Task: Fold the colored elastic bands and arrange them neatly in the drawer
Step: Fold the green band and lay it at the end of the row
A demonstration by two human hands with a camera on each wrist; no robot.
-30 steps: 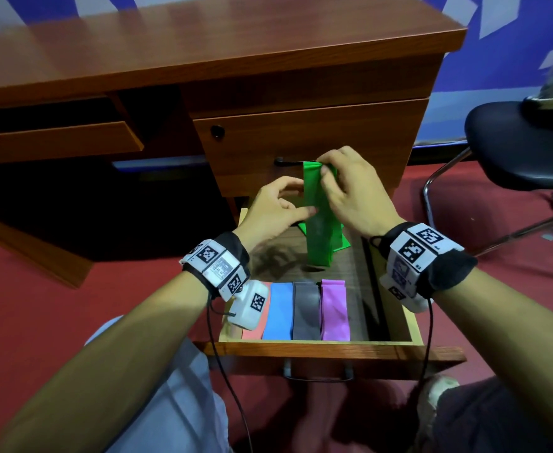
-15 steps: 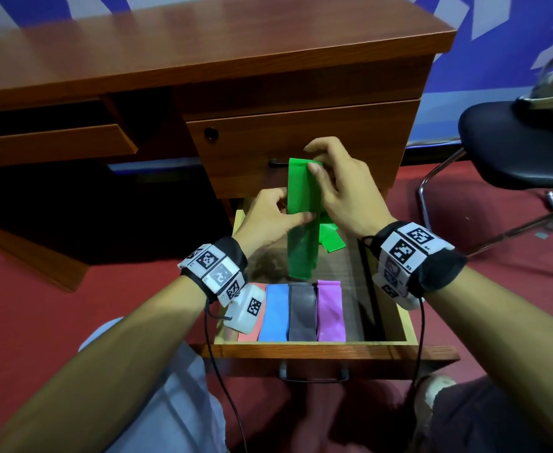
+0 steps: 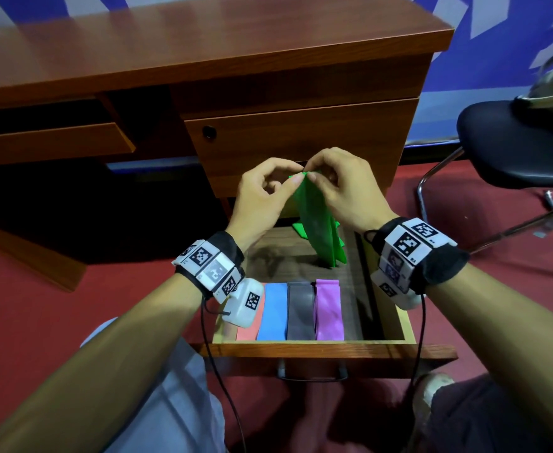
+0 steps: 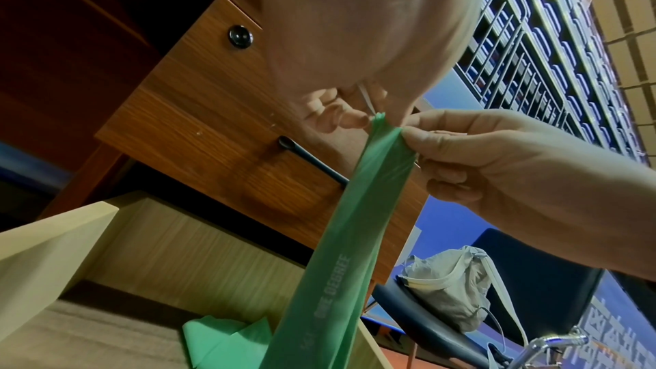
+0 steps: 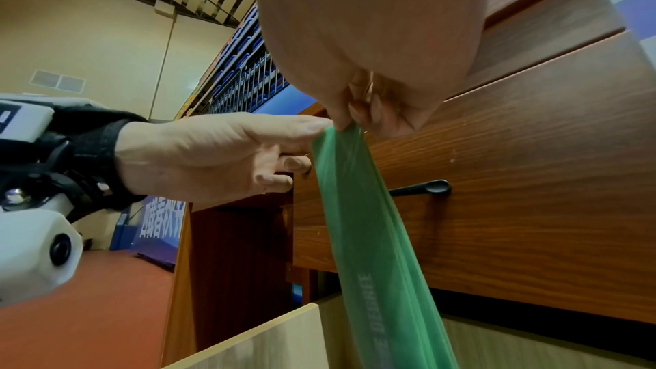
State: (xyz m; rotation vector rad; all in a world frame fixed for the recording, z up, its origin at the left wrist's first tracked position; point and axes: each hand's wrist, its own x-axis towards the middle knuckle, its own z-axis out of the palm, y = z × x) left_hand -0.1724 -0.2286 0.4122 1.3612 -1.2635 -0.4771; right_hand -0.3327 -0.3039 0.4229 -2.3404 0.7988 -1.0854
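A green elastic band (image 3: 317, 220) (image 4: 341, 257) (image 5: 369, 234) hangs doubled over the open drawer (image 3: 301, 349), its lower end trailing on the drawer floor. My left hand (image 3: 262, 197) (image 5: 220, 156) and right hand (image 3: 340, 188) (image 4: 472, 162) both pinch its top edge side by side, thumbs against forefingers. At the drawer's front lie folded bands in a row: salmon (image 3: 247, 331), blue (image 3: 273, 312), grey (image 3: 301, 312) and purple (image 3: 329, 310). The wrist camera hides part of the salmon one.
The wooden desk (image 3: 203, 50) stands behind, its shut upper drawer (image 3: 301, 138) just beyond my hands. A black chair (image 3: 513, 152) with a grey bag (image 4: 447, 291) is at the right. Red floor surrounds the drawer.
My left hand has climbed from the band's middle to its top edge beside the right hand. The band has dropped a little and now hangs doubled.
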